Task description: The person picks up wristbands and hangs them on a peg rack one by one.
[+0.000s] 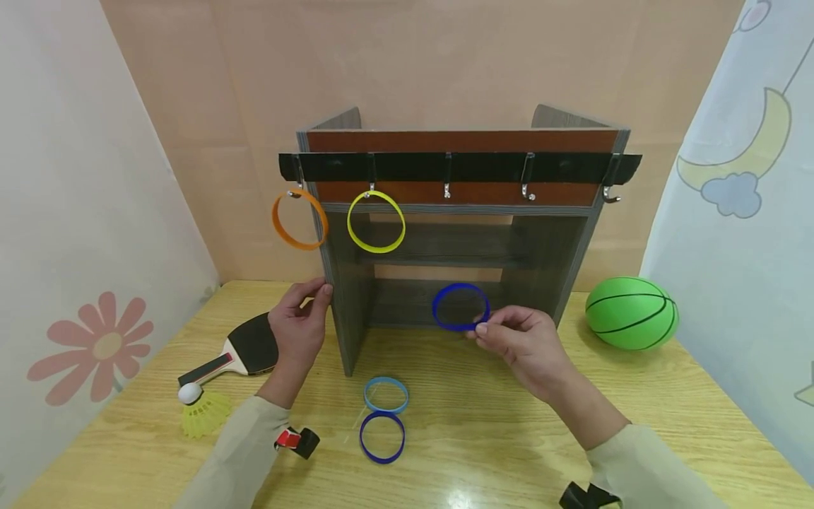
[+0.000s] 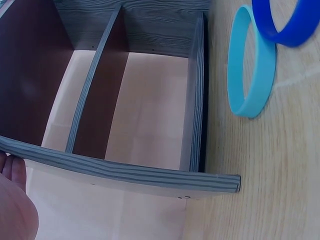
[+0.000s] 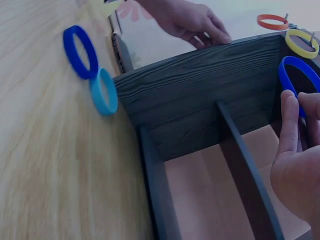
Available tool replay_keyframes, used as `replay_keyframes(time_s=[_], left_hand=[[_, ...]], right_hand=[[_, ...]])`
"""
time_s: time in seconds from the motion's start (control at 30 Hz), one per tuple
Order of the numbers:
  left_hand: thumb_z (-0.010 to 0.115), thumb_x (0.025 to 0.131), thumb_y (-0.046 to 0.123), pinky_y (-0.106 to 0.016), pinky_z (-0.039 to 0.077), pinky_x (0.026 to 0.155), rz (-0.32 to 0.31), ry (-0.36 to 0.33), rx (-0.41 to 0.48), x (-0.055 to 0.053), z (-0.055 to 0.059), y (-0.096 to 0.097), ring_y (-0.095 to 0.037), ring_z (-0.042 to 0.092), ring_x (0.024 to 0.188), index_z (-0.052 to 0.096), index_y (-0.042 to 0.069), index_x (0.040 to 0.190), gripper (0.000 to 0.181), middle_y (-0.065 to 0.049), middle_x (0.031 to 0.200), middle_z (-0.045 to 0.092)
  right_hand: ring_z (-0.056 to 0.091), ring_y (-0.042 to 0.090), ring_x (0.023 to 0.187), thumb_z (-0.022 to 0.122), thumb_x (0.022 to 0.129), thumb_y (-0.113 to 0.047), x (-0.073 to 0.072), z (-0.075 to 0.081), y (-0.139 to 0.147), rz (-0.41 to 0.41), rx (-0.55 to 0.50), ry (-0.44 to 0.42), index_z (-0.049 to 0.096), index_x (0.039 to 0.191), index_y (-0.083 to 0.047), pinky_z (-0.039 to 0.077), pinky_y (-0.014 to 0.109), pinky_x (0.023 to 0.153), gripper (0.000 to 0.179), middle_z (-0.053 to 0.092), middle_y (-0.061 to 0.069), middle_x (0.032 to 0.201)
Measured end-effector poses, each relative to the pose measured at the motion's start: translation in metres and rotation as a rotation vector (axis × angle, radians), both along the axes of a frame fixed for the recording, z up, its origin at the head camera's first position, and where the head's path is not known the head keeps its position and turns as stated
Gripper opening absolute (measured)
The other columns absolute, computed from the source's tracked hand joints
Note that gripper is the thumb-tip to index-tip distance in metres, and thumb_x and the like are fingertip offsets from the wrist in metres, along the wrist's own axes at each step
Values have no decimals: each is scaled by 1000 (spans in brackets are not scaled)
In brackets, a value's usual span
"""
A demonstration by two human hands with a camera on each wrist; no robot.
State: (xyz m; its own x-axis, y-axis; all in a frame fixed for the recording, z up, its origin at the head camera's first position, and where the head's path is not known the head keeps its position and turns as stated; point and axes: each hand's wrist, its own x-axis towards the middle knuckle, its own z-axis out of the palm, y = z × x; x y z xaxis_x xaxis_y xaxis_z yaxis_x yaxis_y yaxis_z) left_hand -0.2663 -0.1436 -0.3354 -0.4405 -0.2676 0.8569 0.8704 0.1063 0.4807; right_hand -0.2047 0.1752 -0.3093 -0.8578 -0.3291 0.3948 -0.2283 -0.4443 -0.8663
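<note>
My right hand (image 1: 518, 346) pinches a dark blue wristband (image 1: 461, 307) between thumb and fingertips, holding it up before the lower part of a grey wooden shelf (image 1: 553, 268). At the shelf's left side panel, my left hand (image 1: 299, 322) grips the front edge with bent fingers; part of it is cut off in the left wrist view. An orange wristband (image 1: 300, 219) hangs from the leftmost hook of the black strip (image 1: 407, 168), and a yellow wristband (image 1: 376, 222) from the second. On the table, a light blue wristband (image 2: 250, 65) touches another dark blue wristband (image 1: 382, 437).
Three more metal hooks, including the middle hook (image 1: 447, 189), carry no band. A table tennis paddle (image 1: 251, 346) and a yellow shuttlecock (image 1: 203, 410) lie at left. To the shelf's right sits a green ball (image 1: 632, 313). Patterned sheets enclose the wooden table (image 1: 496, 438).
</note>
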Motion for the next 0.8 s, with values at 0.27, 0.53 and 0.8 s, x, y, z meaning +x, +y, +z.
replay_keyframes(time_s=[0.27, 0.53, 0.8], left_hand=[[64, 82, -16, -23, 55, 69, 1, -5, 0, 0, 0, 0, -11, 63, 74, 66, -14, 92, 11, -20, 79, 62], [65, 82, -15, -21, 55, 67, 14, 8, -10, -2, -1, 0, -11, 63, 74, 67, -14, 92, 11, -20, 79, 62], [66, 82, -13, -21, 55, 66, 25, 10, -12, -2, -2, -1, -12, 63, 75, 68, -13, 93, 11, -21, 78, 62]], right_hand=[[68, 23, 84, 53, 87, 17, -2, 22, -12, -40, -79, 16, 68, 81, -2, 54, 27, 77, 25, 68, 10, 83], [68, 25, 83, 55, 86, 18, -2, 44, -24, -40, -129, 65, 68, 81, 0, 54, 28, 76, 22, 68, 11, 81], [68, 24, 79, 57, 86, 17, -1, 65, -35, -43, -176, 97, 69, 81, 1, 55, 26, 74, 21, 68, 14, 83]])
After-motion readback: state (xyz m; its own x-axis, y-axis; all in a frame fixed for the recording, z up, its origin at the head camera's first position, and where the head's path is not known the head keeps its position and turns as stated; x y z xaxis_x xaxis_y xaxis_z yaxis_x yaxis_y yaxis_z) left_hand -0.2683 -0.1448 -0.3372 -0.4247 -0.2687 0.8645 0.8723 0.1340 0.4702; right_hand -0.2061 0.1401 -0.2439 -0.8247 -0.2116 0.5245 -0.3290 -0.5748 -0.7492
